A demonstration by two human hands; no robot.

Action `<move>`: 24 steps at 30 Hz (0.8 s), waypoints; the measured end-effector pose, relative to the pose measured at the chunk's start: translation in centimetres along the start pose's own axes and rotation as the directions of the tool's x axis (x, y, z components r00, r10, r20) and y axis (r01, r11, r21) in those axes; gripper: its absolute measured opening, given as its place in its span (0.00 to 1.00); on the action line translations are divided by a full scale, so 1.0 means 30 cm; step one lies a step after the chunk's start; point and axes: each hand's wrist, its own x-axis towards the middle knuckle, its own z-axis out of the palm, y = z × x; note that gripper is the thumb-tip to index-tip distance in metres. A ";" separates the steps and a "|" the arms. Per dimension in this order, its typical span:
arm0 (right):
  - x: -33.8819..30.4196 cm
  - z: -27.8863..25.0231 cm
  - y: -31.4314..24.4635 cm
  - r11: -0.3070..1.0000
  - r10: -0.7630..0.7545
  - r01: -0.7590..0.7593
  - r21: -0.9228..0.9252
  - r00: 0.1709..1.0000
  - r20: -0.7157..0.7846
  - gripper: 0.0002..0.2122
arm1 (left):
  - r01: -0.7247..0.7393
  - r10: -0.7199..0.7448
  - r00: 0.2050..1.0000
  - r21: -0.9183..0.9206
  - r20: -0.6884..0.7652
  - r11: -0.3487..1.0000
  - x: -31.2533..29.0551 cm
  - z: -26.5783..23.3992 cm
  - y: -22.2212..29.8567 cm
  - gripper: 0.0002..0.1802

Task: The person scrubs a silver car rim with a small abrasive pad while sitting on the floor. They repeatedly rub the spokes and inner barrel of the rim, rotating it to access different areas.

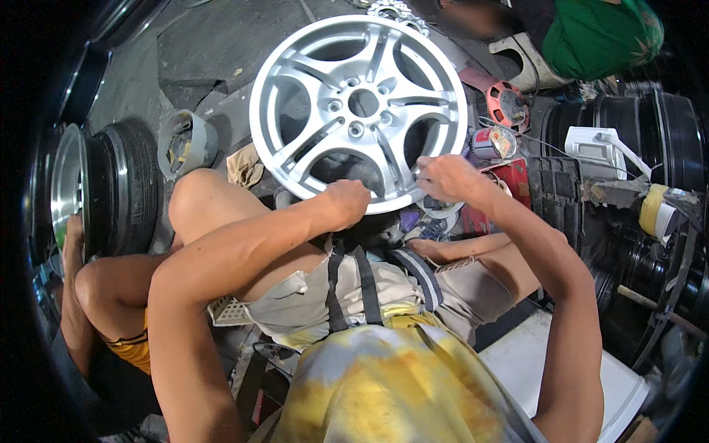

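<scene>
A silver alloy wheel rim [395,134] with paired spokes and a ring of bolt holes lies face up in front of my knees. My left hand [346,204] is closed over its near edge, with the fingertips hidden under the knuckles. At the near right edge of the rim is my right hand [447,178], its fingers curled and pressed together against the lip. Whatever that hand may hold is hidden. Under it, partly covered, is a small round container [441,210].
A grey bucket [198,143] stands left of the rim beside a tan cloth [244,165]. Further left, another person sits by a tyre [137,177]. Right are a tin can [492,143], a red round tool [507,105] and black wheels [628,125]. Someone in green sits far right.
</scene>
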 end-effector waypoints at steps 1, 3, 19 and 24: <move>0.004 -0.007 0.007 0.999 -0.050 0.050 0.003 0.999 -0.012 0.11 | 0.038 -0.039 0.999 0.043 0.017 0.998 -0.006 0.022 -0.017 0.14; 0.044 -0.049 0.094 0.956 0.281 -0.258 -0.138 0.940 0.192 0.11 | 0.092 -0.095 0.995 0.120 0.017 0.989 -0.011 0.053 -0.008 0.15; 0.088 0.092 0.079 0.999 0.031 -0.028 -0.025 0.992 0.120 0.12 | -0.099 0.096 0.995 -0.073 -0.041 0.992 -0.038 -0.117 0.092 0.11; 0.094 0.038 0.069 0.935 0.304 -0.271 -0.230 0.945 0.124 0.15 | -0.056 0.068 0.991 0.102 -0.115 0.993 0.009 -0.049 0.060 0.11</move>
